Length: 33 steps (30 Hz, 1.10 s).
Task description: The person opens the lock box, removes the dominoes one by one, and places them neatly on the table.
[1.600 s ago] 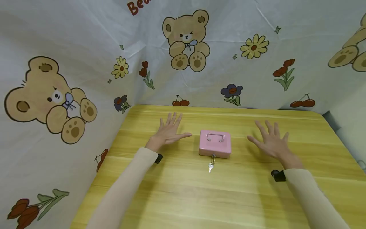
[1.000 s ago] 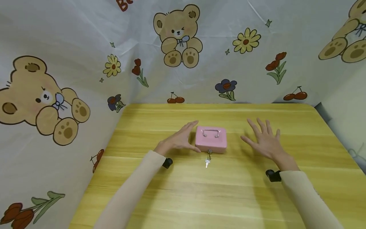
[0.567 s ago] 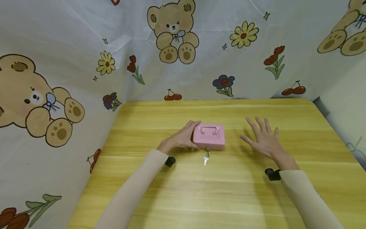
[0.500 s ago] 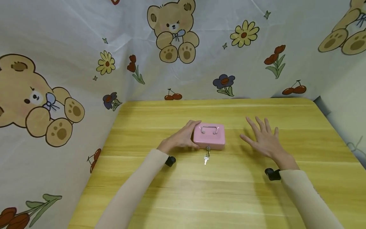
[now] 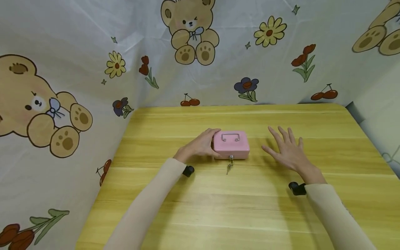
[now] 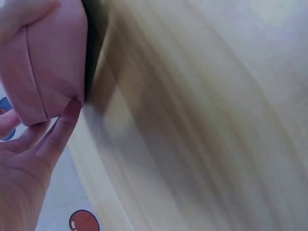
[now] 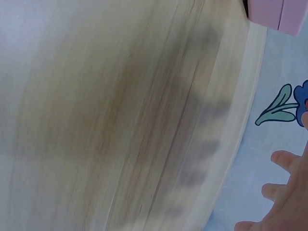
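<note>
A small pink metal cash box (image 5: 232, 146) with a wire handle (image 5: 230, 134) on its lid is in the middle of the head view. Its lid is closed. Keys (image 5: 229, 168) hang from the lock on its front. My left hand (image 5: 201, 145) grips the box's left end, thumb at the front and fingers at the back. In the left wrist view those fingers (image 6: 62, 127) curl against the pink side (image 6: 53, 62). To the right of the box, apart from it, my right hand (image 5: 287, 151) is held with fingers spread, touching nothing.
The wooden table (image 5: 237, 208) spreads under both hands. A white cloth (image 5: 150, 31) printed with bears and flowers hangs behind it and along the left side. Black straps with wrist cameras (image 5: 188, 171) sit at both cuffs.
My left hand came in from the left and took hold of the box's left end. The box now shows more of its front, and the keys have turned. My right hand stays nearly still.
</note>
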Available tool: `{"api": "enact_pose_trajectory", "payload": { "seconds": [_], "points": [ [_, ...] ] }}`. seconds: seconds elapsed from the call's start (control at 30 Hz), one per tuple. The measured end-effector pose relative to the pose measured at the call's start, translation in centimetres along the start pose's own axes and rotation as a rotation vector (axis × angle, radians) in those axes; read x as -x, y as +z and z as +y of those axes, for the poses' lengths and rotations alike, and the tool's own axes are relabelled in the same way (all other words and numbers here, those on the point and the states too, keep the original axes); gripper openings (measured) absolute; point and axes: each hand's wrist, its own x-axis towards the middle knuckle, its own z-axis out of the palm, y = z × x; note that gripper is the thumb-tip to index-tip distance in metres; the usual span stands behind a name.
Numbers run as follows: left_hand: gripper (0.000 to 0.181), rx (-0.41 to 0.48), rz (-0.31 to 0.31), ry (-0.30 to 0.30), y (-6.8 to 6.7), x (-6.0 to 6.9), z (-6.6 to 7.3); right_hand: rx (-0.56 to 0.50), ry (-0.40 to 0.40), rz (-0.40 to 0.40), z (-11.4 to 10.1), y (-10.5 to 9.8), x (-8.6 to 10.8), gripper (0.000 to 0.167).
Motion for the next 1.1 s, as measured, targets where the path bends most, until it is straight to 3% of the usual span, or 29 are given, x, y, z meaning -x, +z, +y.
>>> {"api": "enact_pose_trajectory", "payload": {
  "seconds": [0.17, 0.47, 0.9, 1.1],
  "points": [
    [0.111, 0.004, -0.017, -0.033, -0.4, -0.2, 0.3, -0.002, -0.002, -0.005, 0.0, 0.0, -0.1, 0.088],
    [0.112, 0.092, -0.024, -0.105, -0.6, -0.3, 0.5, -0.006, -0.004, -0.006, -0.4, -0.1, -0.3, 0.088],
    [0.106, 0.25, -0.018, -0.127, -0.6, -0.5, 0.1, -0.012, -0.011, 0.008, -1.3, -0.2, -0.5, 0.088],
    [0.105, 0.275, -0.016, -0.132, -0.6, -0.5, -0.1, -0.001, -0.018, 0.011, -1.9, -0.4, -0.6, 0.088]
  ]
}}
